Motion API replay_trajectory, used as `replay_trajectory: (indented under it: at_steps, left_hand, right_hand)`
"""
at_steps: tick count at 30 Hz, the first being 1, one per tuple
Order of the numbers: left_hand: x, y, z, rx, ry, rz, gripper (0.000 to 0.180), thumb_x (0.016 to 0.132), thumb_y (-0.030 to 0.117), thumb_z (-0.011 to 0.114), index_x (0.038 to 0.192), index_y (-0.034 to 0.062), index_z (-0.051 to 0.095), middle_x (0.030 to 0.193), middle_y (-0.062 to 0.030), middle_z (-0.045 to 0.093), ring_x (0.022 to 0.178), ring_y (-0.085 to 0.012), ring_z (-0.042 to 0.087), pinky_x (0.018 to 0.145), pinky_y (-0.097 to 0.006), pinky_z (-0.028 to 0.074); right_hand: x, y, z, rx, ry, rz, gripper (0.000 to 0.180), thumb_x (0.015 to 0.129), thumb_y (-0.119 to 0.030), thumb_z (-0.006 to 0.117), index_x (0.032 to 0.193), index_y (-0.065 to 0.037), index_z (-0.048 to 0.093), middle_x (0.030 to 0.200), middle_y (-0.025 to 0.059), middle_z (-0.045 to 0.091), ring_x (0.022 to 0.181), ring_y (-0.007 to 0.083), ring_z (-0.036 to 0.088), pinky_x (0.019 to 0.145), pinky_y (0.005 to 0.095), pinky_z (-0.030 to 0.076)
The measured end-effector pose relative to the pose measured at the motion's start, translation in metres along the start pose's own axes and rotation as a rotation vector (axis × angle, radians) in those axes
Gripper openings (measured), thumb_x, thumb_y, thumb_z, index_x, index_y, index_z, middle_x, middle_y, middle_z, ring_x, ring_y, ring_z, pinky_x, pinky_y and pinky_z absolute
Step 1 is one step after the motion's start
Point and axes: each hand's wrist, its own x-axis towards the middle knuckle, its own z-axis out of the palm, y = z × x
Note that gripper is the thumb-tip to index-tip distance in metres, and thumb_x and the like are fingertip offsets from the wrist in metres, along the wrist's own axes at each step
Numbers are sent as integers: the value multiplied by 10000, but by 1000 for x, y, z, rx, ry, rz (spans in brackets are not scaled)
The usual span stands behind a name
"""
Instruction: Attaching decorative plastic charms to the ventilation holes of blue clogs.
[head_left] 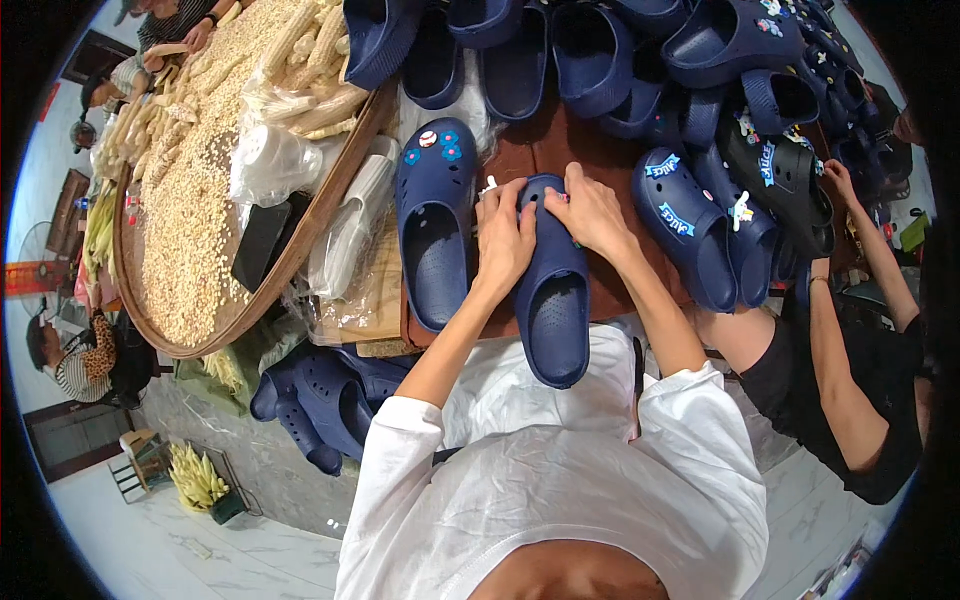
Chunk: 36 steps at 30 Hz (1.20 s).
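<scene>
The navy clog lies between the two hands, toe pointing away from the body and heel jutting back past the near edge of the brown tabletop over the lap. That overhang looks like the main risk: a hard push on the toe with too loose a grip could make the clog skid or tip toward the lap. A small white piece shows right at the left fingertips, and if it is loose, a brush of the fingers might send it rolling off among the neighbouring shoes. The decorated clog, just left of the left hand, sits close enough that a swing of that wrist could knock it. As for pose, both forearms reach forward from the body and angle inward, wrists low, the thumbs near each other over the toe. The right hand clasps the toe from the right — thumb on top, index finger stretched forward, the other fingertips out of sight. The left hand curls along the left side, its thumb against the upper; whether its fingers pinch the white piece or merely rest by it, I cannot tell.
</scene>
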Motion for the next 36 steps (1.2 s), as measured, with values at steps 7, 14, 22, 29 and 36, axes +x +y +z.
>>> replay_trajectory:
  at_steps: [7, 14, 22, 29, 36]
  left_hand:
    - [1, -5, 1, 53, 35, -39, 358, 967, 130, 566, 1312, 36, 548, 1201, -249, 588, 1070, -441, 601, 903, -509, 498]
    - [4, 4, -4, 120, -39, 40, 409, 885, -9, 563, 1293, -16, 538, 1149, -268, 620, 985, -443, 647, 862, -493, 535]
    - [6, -1, -1, 223, 8, 116, 420, 835, -49, 573, 1254, -56, 594, 1127, -306, 649, 968, -459, 670, 870, -484, 545]
    - [6, -12, -7, 22, 5, 88, 517, 796, -123, 497, 1259, 42, 659, 1146, -249, 675, 1048, -417, 660, 926, -464, 519]
    - [1, -13, -3, -40, 61, 9, 480, 829, -133, 477, 1237, 40, 660, 1098, -244, 678, 1034, -411, 658, 919, -448, 510]
  right_hand:
    - [0, 8, 3, 146, 64, 24, 201, 966, -180, 494, 1021, 9, 532, 851, 283, 677, 814, 482, 661, 752, 553, 509]
    - [-26, 41, 10, 368, -23, 266, 209, 1003, -174, 420, 981, -23, 563, 820, 207, 652, 822, 453, 640, 767, 517, 490]
    - [-34, 2, -17, 162, 61, 100, 454, 960, -461, 598, 1020, -14, 547, 932, 238, 643, 863, 426, 656, 757, 506, 508]
    - [-23, 7, -5, 116, -22, 90, 511, 908, -427, 700, 999, -4, 428, 659, 166, 599, 636, 308, 654, 649, 426, 509]
    - [-30, -1, -4, 115, -16, 29, 231, 1011, -226, 500, 1047, -4, 445, 755, 256, 632, 765, 435, 664, 718, 515, 499]
